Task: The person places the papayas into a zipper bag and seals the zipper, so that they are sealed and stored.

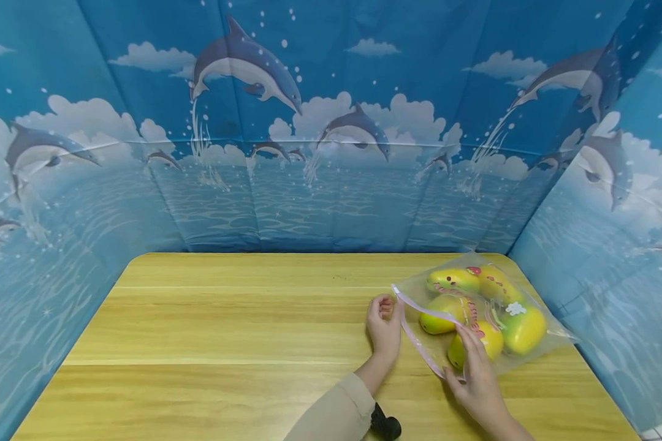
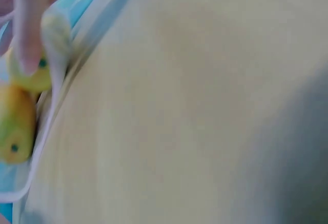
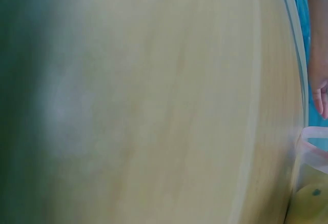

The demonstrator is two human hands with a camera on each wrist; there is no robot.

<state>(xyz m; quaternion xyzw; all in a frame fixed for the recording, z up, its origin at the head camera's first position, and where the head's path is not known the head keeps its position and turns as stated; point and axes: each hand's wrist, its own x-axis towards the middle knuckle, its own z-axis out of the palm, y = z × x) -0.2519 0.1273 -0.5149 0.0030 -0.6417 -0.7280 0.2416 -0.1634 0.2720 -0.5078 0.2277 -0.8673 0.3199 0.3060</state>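
A clear zip bag (image 1: 482, 312) of yellow-green fruit (image 1: 521, 331) lies flat on the worktop (image 1: 226, 331), at about 4 o'clock from its middle, close to the right edge. The bag's pink zip strip (image 1: 416, 337) forms its near-left edge and runs from roughly 11 o'clock to 5 o'clock; that is the long line both hands work along.

The left hand (image 1: 385, 327) sits at the strip's far end, at about 9 o'clock from the bag, knuckles up and fingers curled in. It touches or pinches the strip there; the head view does not show clearly which, and the left wrist view is too blurred to settle it, showing only a fingertip (image 2: 31, 34) against the bag edge with fruit just beyond.

The right hand (image 1: 477, 380) lies at about 6 o'clock from the bag, fingers straight and spread a little apart, their tips resting on the bag's top over a fruit, just inside the strip's near end. It holds nothing clamped. The right wrist view shows mostly worktop, with the strip and a bit of fruit at its lower right corner.

Both hands touch the bag; the right lies further onto it. A dolphin-print backdrop (image 1: 331, 135) stands round the worktop on three sides.
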